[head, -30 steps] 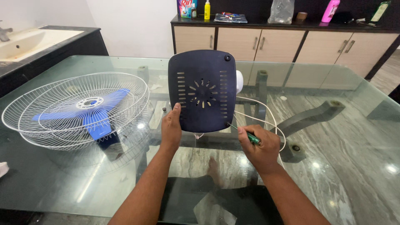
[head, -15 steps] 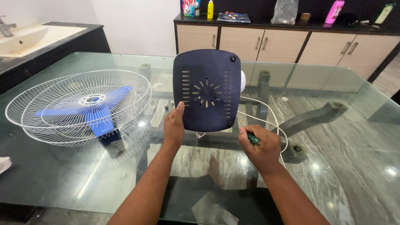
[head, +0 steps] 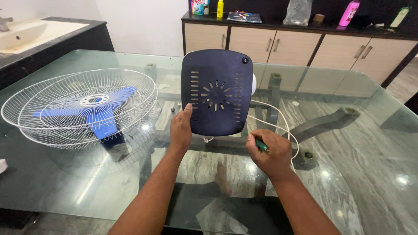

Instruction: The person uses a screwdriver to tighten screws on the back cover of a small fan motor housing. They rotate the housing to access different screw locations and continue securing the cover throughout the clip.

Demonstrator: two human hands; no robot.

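The left hand (head: 180,128) grips the lower left edge of a dark blue cover (head: 216,92), thumb laid up its face and fingers hidden behind, holding it upright over the middle of the glass bench (head: 357,174). The right hand (head: 266,153) is closed round a green-handled screwdriver (head: 260,144), whose tip meets the lower right corner of the cover. The cover is a rounded square with rows of slots down both sides, a ring of slots at its centre and a screw near its top right corner. A white cord (head: 278,126) loops from behind the cover down past the right hand. Something white peeps out behind the cover's right edge, too little of it showing to tell what. Toward the left edge of the bench lie white wire grilles (head: 52,109) with a blue blade (head: 98,117) inside them, well apart from the hands. Beyond the far edge stands a cabinet (head: 296,45) carrying bottles and packets, and a sink (head: 30,31) sits off the far left corner.
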